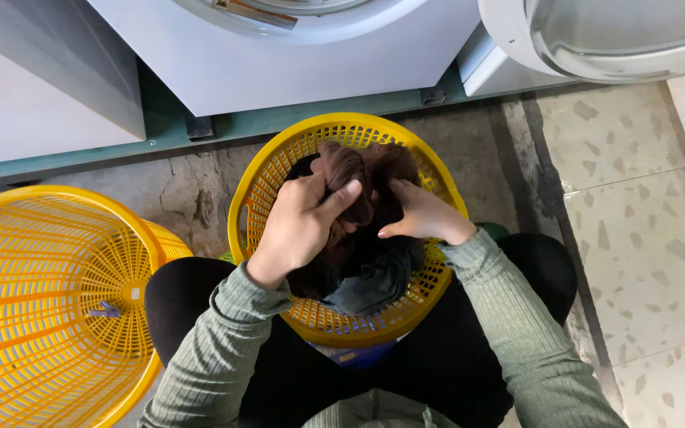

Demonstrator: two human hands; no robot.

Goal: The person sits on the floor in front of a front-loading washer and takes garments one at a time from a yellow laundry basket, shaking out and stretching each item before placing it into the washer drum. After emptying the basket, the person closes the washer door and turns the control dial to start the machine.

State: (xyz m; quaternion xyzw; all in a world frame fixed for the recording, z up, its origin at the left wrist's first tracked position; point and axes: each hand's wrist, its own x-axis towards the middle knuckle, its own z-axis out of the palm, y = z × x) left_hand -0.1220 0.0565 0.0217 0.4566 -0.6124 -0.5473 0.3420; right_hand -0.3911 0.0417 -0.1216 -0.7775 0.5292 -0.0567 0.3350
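A yellow plastic laundry basket sits between my knees, filled with dark clothes. My left hand is closed on a brown garment at the top of the pile, thumb across the cloth. My right hand grips the same brown garment from the right side. Beneath it lie a dark grey-blue piece and black fabric. My sleeves are ribbed and grey-green.
A second yellow basket stands at the left, holding only a small blue clothes peg. A white front-loading washing machine is just ahead, its round door swung open to the right. Tiled floor lies on the right.
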